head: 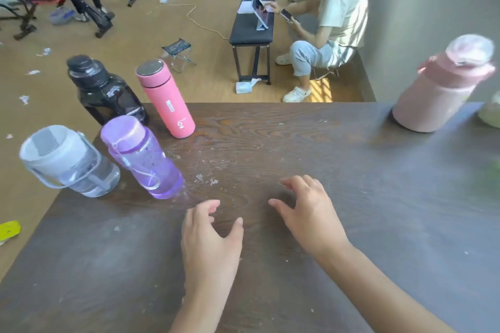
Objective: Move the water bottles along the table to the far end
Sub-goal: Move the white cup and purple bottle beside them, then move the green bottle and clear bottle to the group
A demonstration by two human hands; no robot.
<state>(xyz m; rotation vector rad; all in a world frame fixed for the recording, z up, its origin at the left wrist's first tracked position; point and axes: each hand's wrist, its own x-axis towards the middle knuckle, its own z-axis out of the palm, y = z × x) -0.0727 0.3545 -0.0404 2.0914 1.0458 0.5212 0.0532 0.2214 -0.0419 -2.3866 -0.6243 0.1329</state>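
Several bottles stand on the dark wooden table (270,143). At its left edge are a clear bottle with a grey lid (67,162), a purple bottle (143,159), a black bottle (105,92) and a pink flask (166,100). A large pale pink bottle (441,89) stands alone at the far right. My left hand (211,240) hovers over the table's middle, fingers spread, just right of the purple bottle and apart from it. My right hand (308,211) is beside it, also empty with fingers apart.
A pale green object (491,113) sits at the right edge of the table, cut off by the frame. Beyond the table a person (324,27) sits by a black bench (253,27). Exercise frames stand on the floor at the far left.
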